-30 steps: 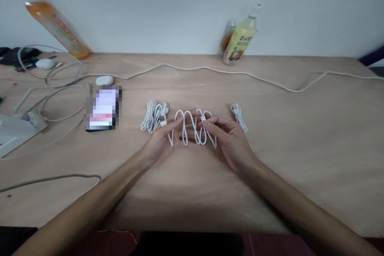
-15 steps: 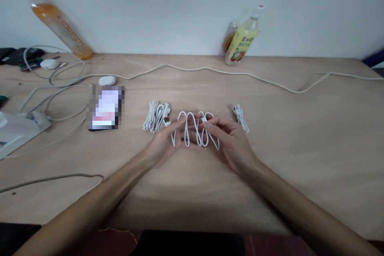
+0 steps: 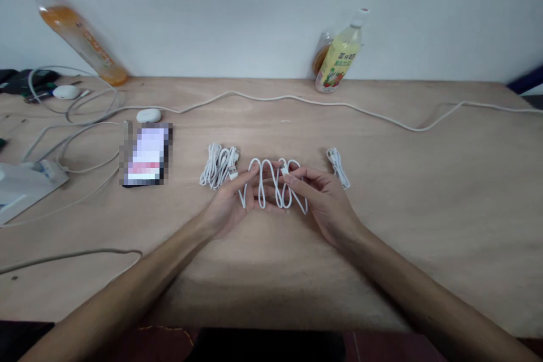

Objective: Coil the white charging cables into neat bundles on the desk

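Note:
A white USB charging cable (image 3: pixel 262 186) hangs in loose zigzag loops between my two hands, above the table. My left hand (image 3: pixel 231 198) grips its left loops, thumb on top and fingers behind them; the cable's USB-A plug (image 3: pixel 233 172) sticks up beside the thumb. My right hand (image 3: pixel 324 198) pinches the white connector at the cable's other end (image 3: pixel 284 170) between thumb and forefinger. Just behind my left hand lies a pile of bundled white cables (image 3: pixel 217 164). One more folded white cable (image 3: pixel 338 168) rests behind my right hand.
A phone (image 3: pixel 147 154) and a white earbud case (image 3: pixel 149 115) lie to the left, near a power strip (image 3: pixel 31 186) and tangled cords. One long cord (image 3: pixel 292 98) crosses the table's back. An orange drink bottle (image 3: pixel 80 39) and a yellow-labelled bottle (image 3: pixel 340 56) stand by the wall.
The whole view has shifted slightly, so things appear a little further left. Both hands keep the same hold on the looped cable.

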The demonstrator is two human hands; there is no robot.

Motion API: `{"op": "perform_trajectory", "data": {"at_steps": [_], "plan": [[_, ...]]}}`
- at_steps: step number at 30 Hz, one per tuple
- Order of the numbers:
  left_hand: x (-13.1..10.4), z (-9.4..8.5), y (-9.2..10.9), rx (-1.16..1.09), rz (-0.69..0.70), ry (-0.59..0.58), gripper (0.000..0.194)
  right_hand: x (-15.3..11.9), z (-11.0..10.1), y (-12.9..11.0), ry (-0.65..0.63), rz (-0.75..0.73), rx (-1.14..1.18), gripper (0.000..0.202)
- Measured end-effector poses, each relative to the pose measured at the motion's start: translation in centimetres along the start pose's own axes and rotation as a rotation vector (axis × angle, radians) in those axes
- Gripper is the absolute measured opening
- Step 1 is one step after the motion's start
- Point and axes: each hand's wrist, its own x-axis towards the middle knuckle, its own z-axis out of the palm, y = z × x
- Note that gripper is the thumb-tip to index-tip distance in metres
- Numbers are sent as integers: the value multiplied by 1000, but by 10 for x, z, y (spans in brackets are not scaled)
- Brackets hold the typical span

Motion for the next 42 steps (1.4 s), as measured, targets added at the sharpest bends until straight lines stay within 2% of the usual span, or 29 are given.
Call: {"op": "perform_trajectory", "data": {"at_steps": [7,12,18,21,26,31,42], "plan": [[2,-3,-2,-8,10,7,40,-1,0,-1,-35,-65,-35,24],[0,2,0,-14,14,0,42,-1,2,-2,-26,-44,-18,25],[-5,5,4,-100,24,19,60,-1,3,0,24,8,35,27],[-7,3,4,-116,30,-10,69,0,2,1,37,11,53,28],[-6,1,1,-73,37,-72,55,0,2,0,39,6,91,30],[-5,2,-1,-42,48,-27,36,0,2,0,43,20,78,35],[-1,-1,-3,-105,39,5,23,1,0,0,27,23,83,35]]}}
